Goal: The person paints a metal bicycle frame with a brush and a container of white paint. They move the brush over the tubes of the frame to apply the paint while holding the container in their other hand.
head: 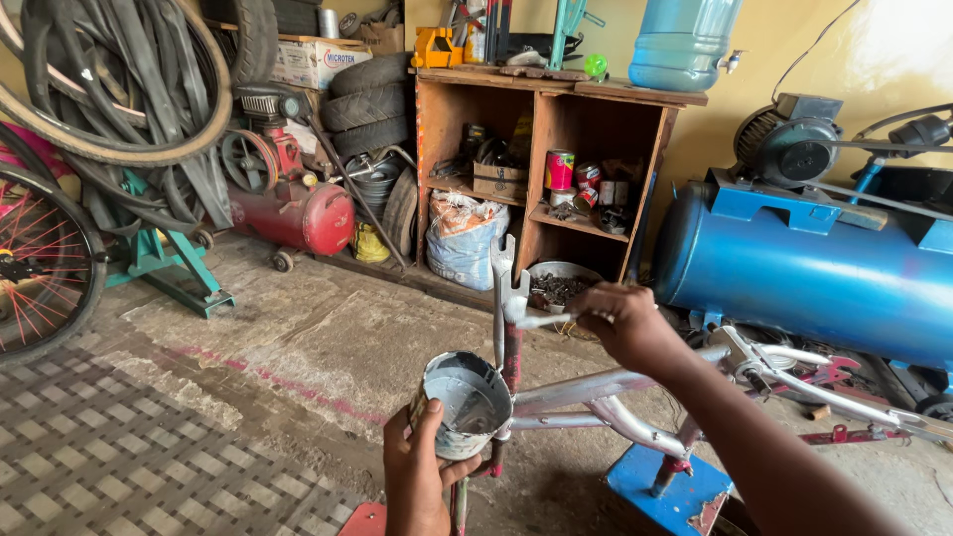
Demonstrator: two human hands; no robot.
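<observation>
Presently: left hand [417,476] closed around paint tin [462,402], low centre. Right hand [620,323] pinching brush [541,320] against silver bicycle frame [596,392], beside blue compressor tank [794,268]; wooden shelf [556,129] behind.

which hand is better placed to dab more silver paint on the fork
Right. The right hand already pinches the brush, its tip at the fork. The left hand is busy gripping the paint can below.

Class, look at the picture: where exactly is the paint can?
In the head view, the paint can sits low and centre, held in the left hand, just left of the silver bicycle frame.
</observation>
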